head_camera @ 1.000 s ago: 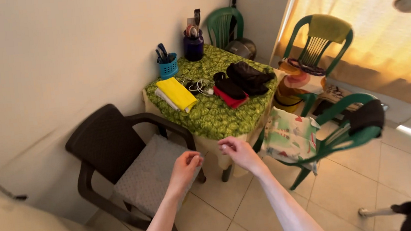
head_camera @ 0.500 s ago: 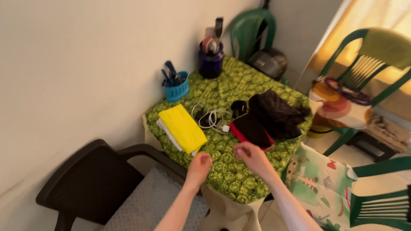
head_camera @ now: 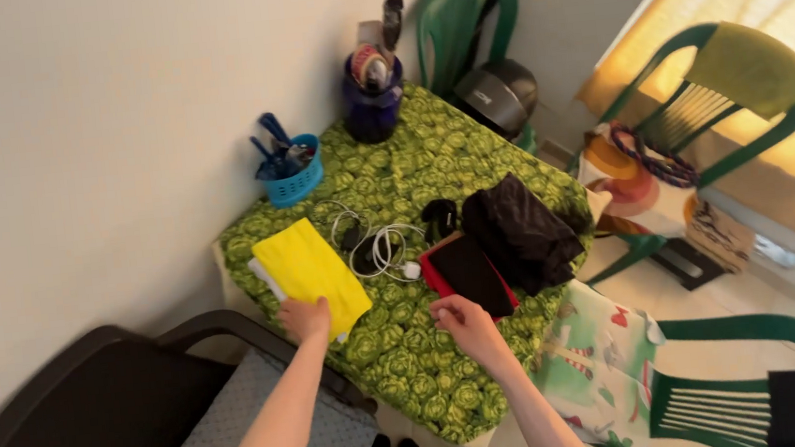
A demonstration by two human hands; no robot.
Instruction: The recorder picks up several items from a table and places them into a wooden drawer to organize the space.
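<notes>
Now resting on the near edge of the yellow folded cloth [head_camera: 311, 273], left hand [head_camera: 305, 318], fingers curled over it; right hand [head_camera: 459, 319] loosely closed, empty, just beside the red-and-black cloth [head_camera: 466, 273]. Best to grip that near edge fully before lifting, clear of the white cable [head_camera: 376, 248].

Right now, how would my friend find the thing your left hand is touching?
Find the table with the green leafy cloth. On its near left corner, beside the white cable, lies a folded yellow cloth under the left hand. It is the only yellow thing there; its neighbours are black and red.
</notes>
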